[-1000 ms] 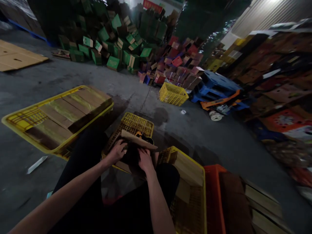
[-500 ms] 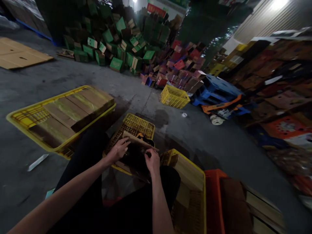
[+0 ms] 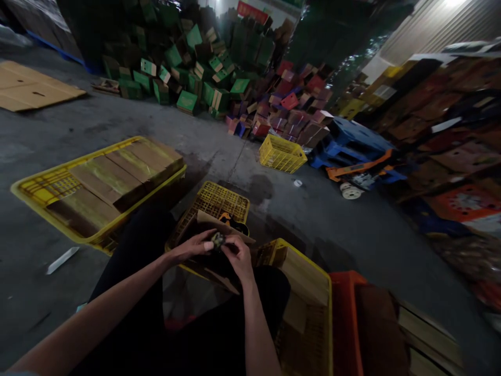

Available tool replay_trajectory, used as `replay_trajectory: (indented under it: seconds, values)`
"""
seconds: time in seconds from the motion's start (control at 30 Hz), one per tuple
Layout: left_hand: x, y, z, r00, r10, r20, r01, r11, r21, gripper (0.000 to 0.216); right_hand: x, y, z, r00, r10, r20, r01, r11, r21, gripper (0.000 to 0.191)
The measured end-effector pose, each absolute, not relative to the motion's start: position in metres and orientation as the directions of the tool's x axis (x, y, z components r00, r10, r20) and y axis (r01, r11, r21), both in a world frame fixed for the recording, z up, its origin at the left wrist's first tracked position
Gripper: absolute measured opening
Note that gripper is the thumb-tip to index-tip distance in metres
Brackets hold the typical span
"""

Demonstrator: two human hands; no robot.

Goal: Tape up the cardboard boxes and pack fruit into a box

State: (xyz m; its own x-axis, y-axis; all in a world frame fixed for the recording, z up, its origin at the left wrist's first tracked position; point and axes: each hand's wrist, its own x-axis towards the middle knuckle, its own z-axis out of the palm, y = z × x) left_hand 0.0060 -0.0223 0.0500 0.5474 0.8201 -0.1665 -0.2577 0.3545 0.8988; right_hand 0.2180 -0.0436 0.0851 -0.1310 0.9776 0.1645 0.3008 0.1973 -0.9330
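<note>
Between my two hands is a small, lumpy, dark greenish thing (image 3: 217, 241), too dim for me to name its kind. The thumb and fingers of my left hand (image 3: 195, 245) pinch its left side. From the right, the fingertips of my right hand (image 3: 239, 255) close on it. Below them lies an open cardboard box (image 3: 211, 217) with a dark interior, its contents hidden in shadow. It rests on a yellow plastic crate (image 3: 225, 196) in front of my knees. Behind the box flap, an orange and black object (image 3: 230, 220) is partly covered.
At left stands a yellow crate (image 3: 78, 237) with several closed cartons (image 3: 117, 175). Another yellow crate (image 3: 329, 313) with cardboard inside and a red crate (image 3: 346, 300) stand at right. Farther off are a yellow crate (image 3: 282, 155), a pallet jack (image 3: 358, 175) and heaped green boxes (image 3: 188, 102).
Both hands have come from the edges of the box to its middle. The small greenish thing is now between them, above the box.
</note>
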Motion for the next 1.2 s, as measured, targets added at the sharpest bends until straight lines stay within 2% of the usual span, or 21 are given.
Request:
replay_trajectory:
  seconds: [0.1,0.17,0.23,0.37,0.5,0.63,0.77,0.93,1.07,1.13,1.2]
  values:
    - [0.005,-0.023,0.049,0.406,0.907,-0.114,-0.085,0.161,0.983,0.07,0.214,-0.046,0.086,-0.206,0.967,0.149,0.352,0.216,-0.911,0.01]
    - [0.003,-0.022,0.049,0.373,0.923,-0.098,-0.053,0.126,0.991,0.056,0.213,-0.047,0.087,-0.239,0.962,0.135,0.346,0.214,-0.914,0.014]
    - [0.002,-0.021,0.051,0.372,0.923,-0.103,-0.119,0.157,0.98,0.047,0.216,-0.047,0.088,-0.196,0.97,0.142,0.331,0.202,-0.922,0.02]
    - [0.001,-0.019,0.055,0.307,0.938,-0.164,-0.268,0.25,0.931,0.045,0.224,-0.043,0.084,0.027,0.991,0.13,0.311,0.115,-0.943,0.031]
    - [0.001,-0.018,0.054,0.278,0.944,-0.176,-0.303,0.26,0.917,0.042,0.224,-0.043,0.077,-0.026,1.0,-0.014,0.217,-0.008,-0.976,0.035]
    - [0.002,-0.017,0.05,0.321,0.93,-0.178,-0.34,0.289,0.895,0.042,0.221,-0.044,0.075,0.032,0.999,0.009,0.253,0.001,-0.968,0.028]
    - [0.004,-0.015,0.047,0.275,0.939,-0.206,-0.332,0.294,0.896,0.048,0.223,-0.041,0.077,0.137,0.988,0.068,0.287,0.026,-0.958,0.028]
    - [0.002,-0.013,0.043,0.323,0.918,-0.231,-0.339,0.34,0.877,0.07,0.225,-0.039,0.08,0.173,0.983,0.062,0.26,0.015,-0.966,0.031]
    - [0.0,-0.016,0.046,0.383,0.913,-0.139,-0.345,0.281,0.896,0.088,0.225,-0.043,0.085,0.085,0.994,0.066,0.314,0.036,-0.949,0.028]
    - [0.0,-0.018,0.049,0.426,0.898,-0.109,-0.319,0.261,0.911,0.083,0.223,-0.045,0.088,-0.007,0.997,0.071,0.331,0.069,-0.941,0.026]
    - [-0.001,-0.019,0.052,0.476,0.869,-0.139,-0.263,0.292,0.92,0.071,0.222,-0.046,0.089,-0.063,0.996,0.064,0.325,0.081,-0.942,0.025]
